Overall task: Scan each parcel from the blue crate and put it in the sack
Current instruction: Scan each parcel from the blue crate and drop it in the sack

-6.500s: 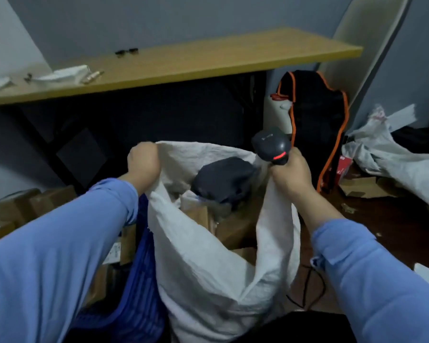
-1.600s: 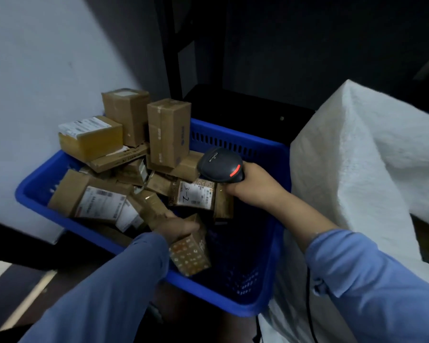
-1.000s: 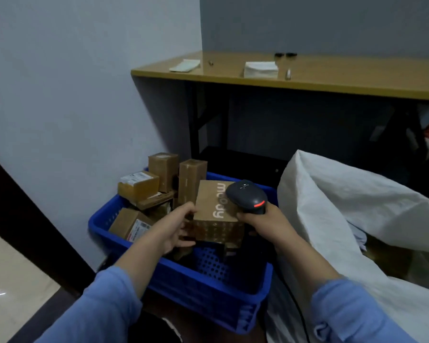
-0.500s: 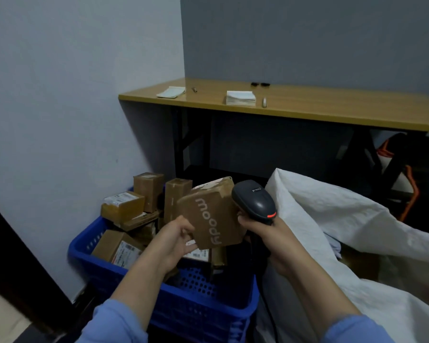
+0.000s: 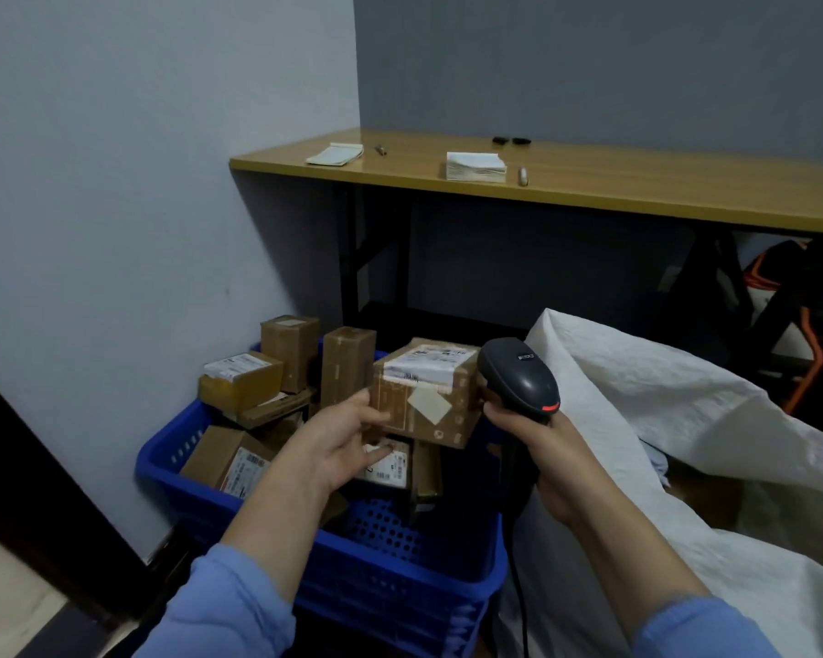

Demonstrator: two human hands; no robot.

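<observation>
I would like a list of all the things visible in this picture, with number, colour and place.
held parcel: one, brown, white label on top, above the crate
crate: one, blue, on the floor by the wall
other parcels: several, brown, in the crate
scanner: one, black with a red mark, beside the held parcel
sack: one, white, right of the crate
table: one, wooden top, against the grey wall
paper stack: one, white, on the table
notepad: one, white, table's left end
left hand: grips the held parcel
right hand: grips the scanner
</observation>
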